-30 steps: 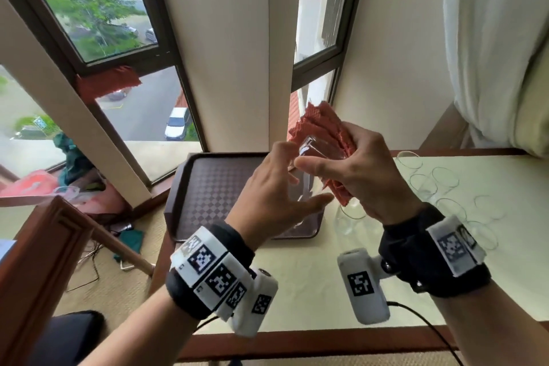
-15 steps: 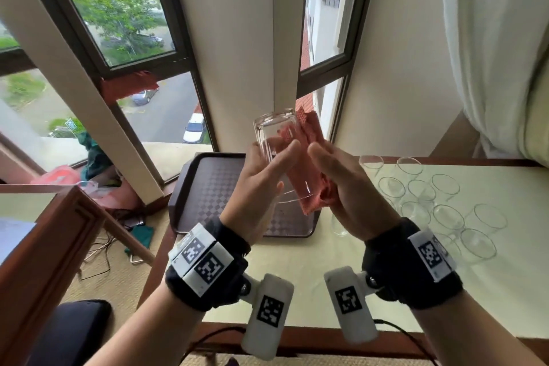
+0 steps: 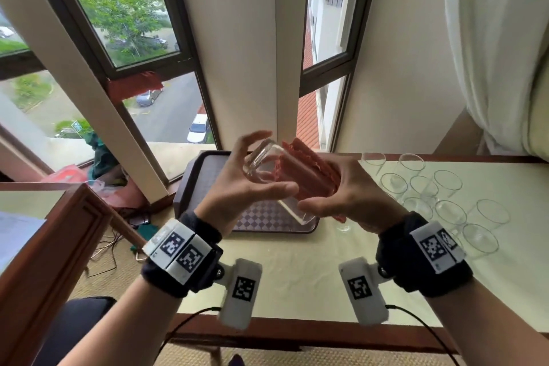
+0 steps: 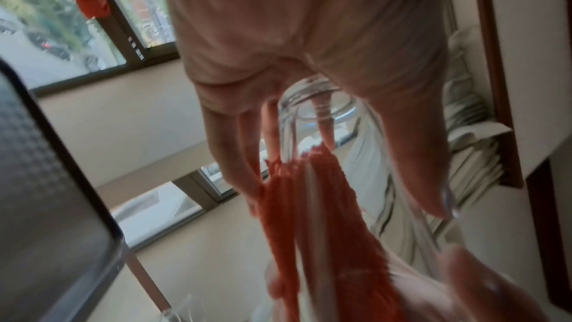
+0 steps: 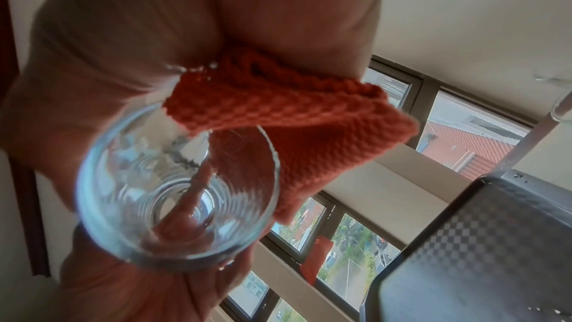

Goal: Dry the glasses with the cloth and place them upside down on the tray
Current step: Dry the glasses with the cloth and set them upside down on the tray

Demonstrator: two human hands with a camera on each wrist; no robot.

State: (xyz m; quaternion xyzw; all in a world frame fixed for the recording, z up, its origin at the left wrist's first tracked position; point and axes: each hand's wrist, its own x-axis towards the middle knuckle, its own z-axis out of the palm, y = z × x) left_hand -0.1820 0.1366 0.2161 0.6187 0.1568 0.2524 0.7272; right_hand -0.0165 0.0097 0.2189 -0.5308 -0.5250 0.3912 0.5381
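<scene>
Past my table (image 3: 297, 273) I look through the window (image 3: 124, 24) at a green tree (image 3: 118, 12) and a white car (image 3: 198, 128) parked on the street. A white curtain (image 3: 490, 44) hangs at my right. At my left stands a wooden frame (image 3: 53, 246), with cables (image 3: 104, 249) lying on the carpet beside it

In the head view, the left hand (image 3: 237, 187) and right hand (image 3: 350, 193) are covering the middle of the tilted glass (image 3: 261, 160), and the orange cloth (image 3: 309, 172) is hiding its far side. The dark tray (image 3: 193, 184) is lying partly behind them. The left wrist picture is blurring toward its lower right, smearing the cloth (image 4: 297, 205).
</scene>
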